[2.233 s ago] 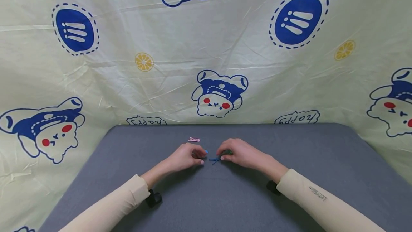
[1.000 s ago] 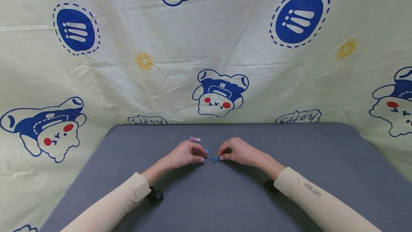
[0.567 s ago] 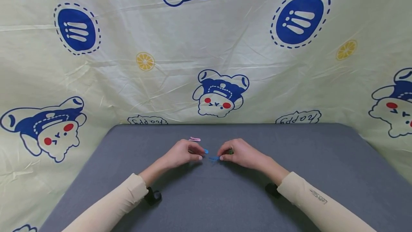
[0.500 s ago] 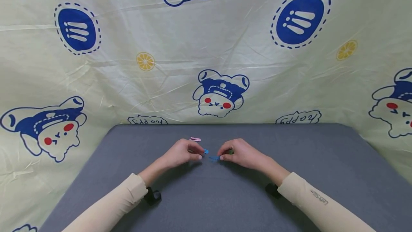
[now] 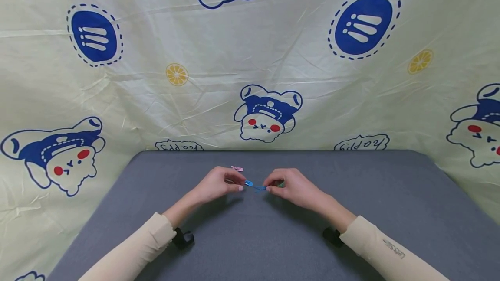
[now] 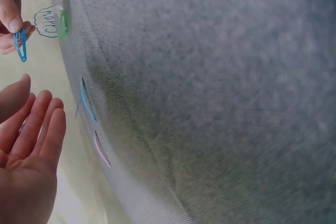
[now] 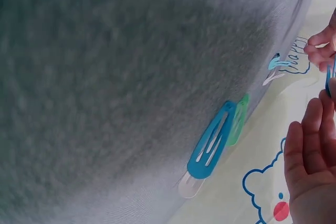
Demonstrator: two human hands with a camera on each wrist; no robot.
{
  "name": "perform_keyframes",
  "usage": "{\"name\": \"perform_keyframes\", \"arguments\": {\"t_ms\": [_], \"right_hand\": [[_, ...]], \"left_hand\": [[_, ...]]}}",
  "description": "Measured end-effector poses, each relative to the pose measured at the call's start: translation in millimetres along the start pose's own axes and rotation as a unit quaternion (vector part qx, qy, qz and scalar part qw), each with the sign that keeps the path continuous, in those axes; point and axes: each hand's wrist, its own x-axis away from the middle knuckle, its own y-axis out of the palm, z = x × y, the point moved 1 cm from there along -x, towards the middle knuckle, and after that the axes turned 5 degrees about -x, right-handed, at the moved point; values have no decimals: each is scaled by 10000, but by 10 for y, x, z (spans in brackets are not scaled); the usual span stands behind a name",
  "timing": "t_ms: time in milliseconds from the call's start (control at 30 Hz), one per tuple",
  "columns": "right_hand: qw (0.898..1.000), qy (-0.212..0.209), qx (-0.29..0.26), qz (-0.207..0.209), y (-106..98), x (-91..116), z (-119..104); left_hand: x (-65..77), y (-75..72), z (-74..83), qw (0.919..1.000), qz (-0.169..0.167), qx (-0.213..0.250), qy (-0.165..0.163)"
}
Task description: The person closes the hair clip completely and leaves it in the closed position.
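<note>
My right hand [image 5: 293, 185] pinches a blue snap hair clip [image 5: 260, 189] between thumb and fingers, above the table. In the left wrist view this hair clip [image 6: 21, 45] points down from the fingertips, its parts looking spread. My left hand [image 5: 216, 183] faces it from the left; its fingers [image 6: 39, 132] are extended and relaxed, apart from the clip. Close to the left fingertips, a light blue hair clip [image 5: 248, 183] lies on the table. Behind the left hand is a pink hair clip [image 5: 237, 168].
Past the right hand lies a green hair clip [image 7: 239, 121], beside another blue one [image 7: 210, 145] with a whitish clip [image 7: 190, 187] partly under it. All rest on the grey table [image 5: 250, 237]. A printed curtain [image 5: 211, 112] hangs behind the far edge.
My left hand has drawn back a little to the left, showing more of the light blue clip. My right hand has lifted the pinched clip slightly.
</note>
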Motion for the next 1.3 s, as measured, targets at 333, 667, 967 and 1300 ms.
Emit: {"name": "perform_keyframes", "arguments": {"t_ms": [333, 667, 967, 1300], "right_hand": [[9986, -19, -220, 488, -21, 144, -167], [9955, 128, -147, 925, -83, 324, -385], [9908, 565, -103, 1226, -87, 447, -612], [9883, 273, -213, 1482, -102, 612, -795]], "left_hand": [[101, -5, 144, 9997, 225, 49, 69], [218, 29, 290, 9984, 486, 234, 163], [333, 48, 476, 9976, 561, 358, 194], [458, 86, 669, 9975, 526, 452, 164]]}}
